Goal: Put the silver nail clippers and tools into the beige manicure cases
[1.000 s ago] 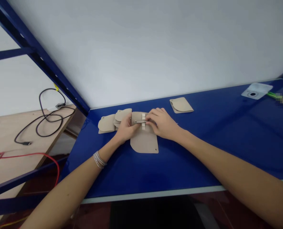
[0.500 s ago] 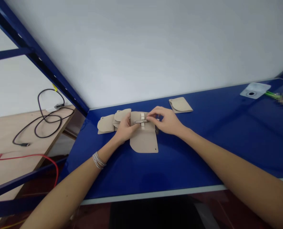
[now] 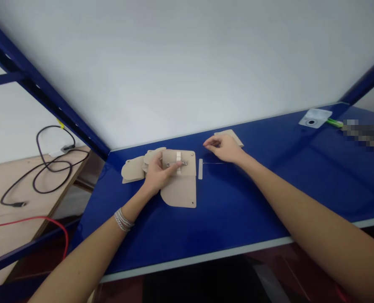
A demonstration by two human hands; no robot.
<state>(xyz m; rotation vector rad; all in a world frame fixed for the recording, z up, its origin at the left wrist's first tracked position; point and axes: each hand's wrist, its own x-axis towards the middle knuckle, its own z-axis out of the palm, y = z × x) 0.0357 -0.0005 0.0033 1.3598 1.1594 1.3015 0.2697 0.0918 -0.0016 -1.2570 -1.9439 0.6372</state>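
My left hand (image 3: 157, 174) grips an opened beige folding case (image 3: 179, 189). Its thumb presses on a slim metal piece (image 3: 184, 163), of a kind I cannot make out, lying across a whitish strap (image 3: 178, 156) on the case's upper panel. My right hand (image 3: 226, 147) is raised to the right, apart from the case, fingers loosely bent with nothing visible in them. Below its fingertips, a narrow pale strip (image 3: 200, 169) lies on the blue table, with a thin line (image 3: 212, 163) running from it toward my right wrist.
Folded beige cases (image 3: 133, 169) lie left of my left hand, and another folded beige case (image 3: 234, 135) sits behind my right hand. A pale packet (image 3: 314, 118) lies far right on the blue table (image 3: 237, 202). Black cable (image 3: 37, 168) coils on a wooden table at left.
My right hand has left the metal piece and moved up and away from the case. My left thumb now lies over the metal piece. The pale strip has come into plain view.
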